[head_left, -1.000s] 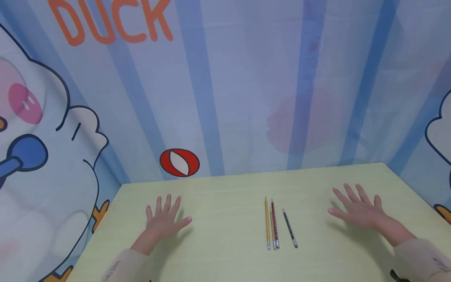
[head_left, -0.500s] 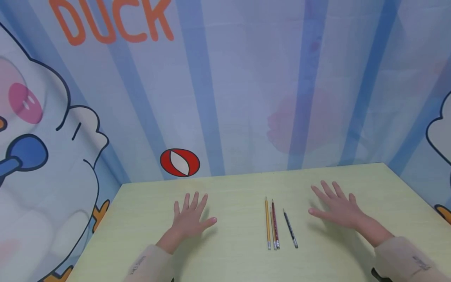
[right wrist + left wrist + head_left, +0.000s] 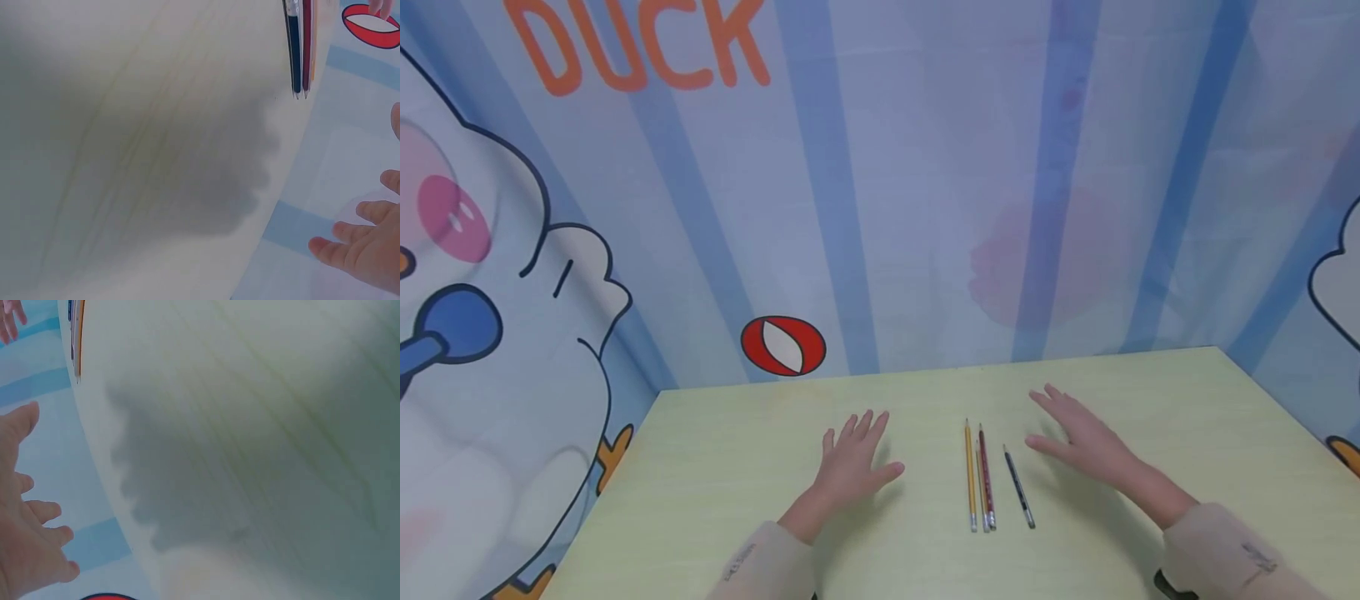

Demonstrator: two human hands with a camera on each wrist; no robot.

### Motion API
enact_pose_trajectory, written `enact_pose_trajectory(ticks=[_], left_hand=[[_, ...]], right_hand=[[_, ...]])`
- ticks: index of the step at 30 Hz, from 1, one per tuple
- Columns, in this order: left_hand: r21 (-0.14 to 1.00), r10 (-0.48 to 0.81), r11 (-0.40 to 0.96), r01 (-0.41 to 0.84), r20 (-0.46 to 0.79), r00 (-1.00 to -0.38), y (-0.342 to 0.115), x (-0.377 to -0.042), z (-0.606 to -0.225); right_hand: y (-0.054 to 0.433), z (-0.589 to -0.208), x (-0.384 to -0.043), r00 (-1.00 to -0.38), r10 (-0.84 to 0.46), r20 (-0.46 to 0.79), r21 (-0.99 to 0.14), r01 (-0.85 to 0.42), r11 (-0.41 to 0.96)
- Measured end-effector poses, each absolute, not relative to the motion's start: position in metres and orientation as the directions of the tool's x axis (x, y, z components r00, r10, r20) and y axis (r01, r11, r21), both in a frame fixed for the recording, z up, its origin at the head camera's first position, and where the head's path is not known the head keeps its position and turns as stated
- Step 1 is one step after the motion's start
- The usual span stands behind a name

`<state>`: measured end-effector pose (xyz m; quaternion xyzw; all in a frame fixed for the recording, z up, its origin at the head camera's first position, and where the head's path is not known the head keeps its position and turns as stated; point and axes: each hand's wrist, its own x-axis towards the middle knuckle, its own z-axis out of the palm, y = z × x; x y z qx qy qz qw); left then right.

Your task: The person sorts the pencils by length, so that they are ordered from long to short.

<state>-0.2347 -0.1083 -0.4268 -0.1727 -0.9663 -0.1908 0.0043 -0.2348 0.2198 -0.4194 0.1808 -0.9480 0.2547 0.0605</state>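
four pencils laid between two spread hands

the word "duck" [image 3: 649, 42] is spelled in large orange letters at the upper left of the striped blue backdrop [image 3: 910, 167]. small dark print is borne by the left sleeve [image 3: 775, 562] and by the right sleeve [image 3: 1213, 546], but it cannot be made out. four pencils are counted on the pale table [image 3: 722, 517], right of its middle, with their points turned to the far side and their metal-banded ends to the near side. a yellow pencil [image 3: 970, 475] is placed leftmost; close beside it are set a second yellow pencil [image 3: 981, 487] and a dark red pencil [image 3: 987, 475]. a dark pencil [image 3: 1018, 487] is laid slightly aslant, a little apart on the right. the left hand [image 3: 847, 471] is held above the table to the left of the pencils, fingers and thumb spread. the right hand [image 3: 1086, 442] is held above it to their right, nearest the dark pencil, fingers extended and thumb parted from them. one red-and-white ball [image 3: 783, 346] is pictured low on the backdrop, beyond the far edge.
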Motion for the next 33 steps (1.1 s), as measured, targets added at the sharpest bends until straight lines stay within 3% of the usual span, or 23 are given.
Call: enact_pose_trajectory(ticks=[10, 19, 26, 33], left_hand=[[0.546, 0.317, 0.781, 0.302, 0.071, -0.946, -0.077, -0.237, -0.435], [0.684, 0.302, 0.688, 0.245, 0.037, -0.953, -0.055, -0.239, -0.441], [0.731, 0.278, 0.654, 0.194, 0.007, -0.961, -0.042, -0.24, -0.451], [0.729, 0.248, 0.669, 0.149, -0.03, -0.968, -0.031, -0.239, -0.455]], right_hand=[[0.2, -0.423, -0.237, -0.939, -0.235, 0.251, -0.624, -0.343, 0.702], [0.184, -0.426, -0.239, -0.98, -0.19, 0.065, -0.83, -0.159, 0.535], [0.169, -0.431, -0.24, -0.989, -0.137, -0.063, -0.861, -0.015, 0.509], [0.157, -0.439, -0.242, -0.991, -0.104, -0.089, -0.828, 0.016, 0.561]])
